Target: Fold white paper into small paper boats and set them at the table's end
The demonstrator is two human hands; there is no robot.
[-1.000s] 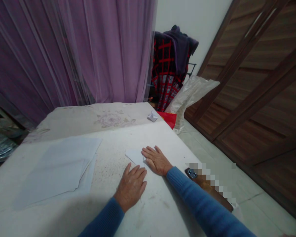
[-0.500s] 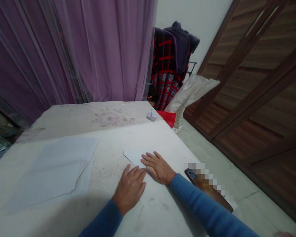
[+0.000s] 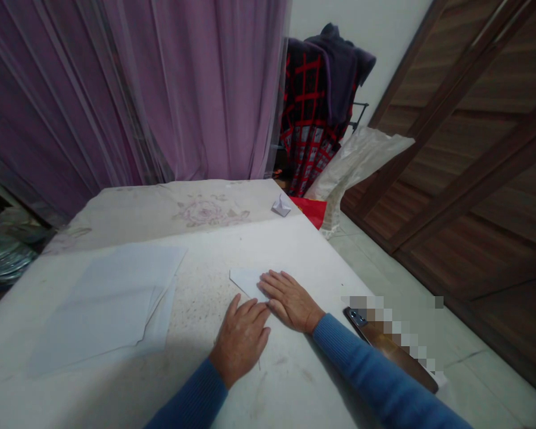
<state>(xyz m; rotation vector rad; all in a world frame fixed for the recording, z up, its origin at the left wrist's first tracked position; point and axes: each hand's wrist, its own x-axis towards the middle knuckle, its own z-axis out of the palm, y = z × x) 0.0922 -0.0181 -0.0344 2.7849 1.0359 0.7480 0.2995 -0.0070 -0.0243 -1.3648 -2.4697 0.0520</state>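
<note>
At the far left, below the tabletop's level, stands a glossy, clear-looking stack [image 3: 4, 259], too blurred to name. A purple curtain [image 3: 196, 89] hangs behind the far edge of the tabletop [image 3: 295, 244], whose far strip bears a pale printed rose [image 3: 205, 211]. On the left of the tabletop lie several white sheets [image 3: 107, 298], loosely piled, their edges not lined up.

Right of the sheets, the left hand [image 3: 241, 339] rests palm down, its wrist in a blue sleeve [image 3: 192, 393]. Its fingers are slightly bent and a little spread, pointing at the near side of a folded paper [image 3: 248, 280]; whether their tips touch it, I cannot tell. They grip nothing that shows.

The folded paper lies flat on the tabletop, its pointed left end bare and its right part under the right hand [image 3: 292, 304]. That hand is laid flat, fingers stretched out and close together, over the paper without pinching it. The two hands meet or nearly meet at the thumb side.

Beyond them, near the tabletop's right edge, sits a small white paper shape [image 3: 281, 207] with a raised point. Past that edge are a red-and-black checked cloth [image 3: 306, 107], something red [image 3: 311, 210] and a whitish plastic bag [image 3: 361, 155]. A brown phone [image 3: 390, 344], partly pixelated, lies beside the right forearm. At far right stands a brown wooden wardrobe [image 3: 473, 149].
</note>
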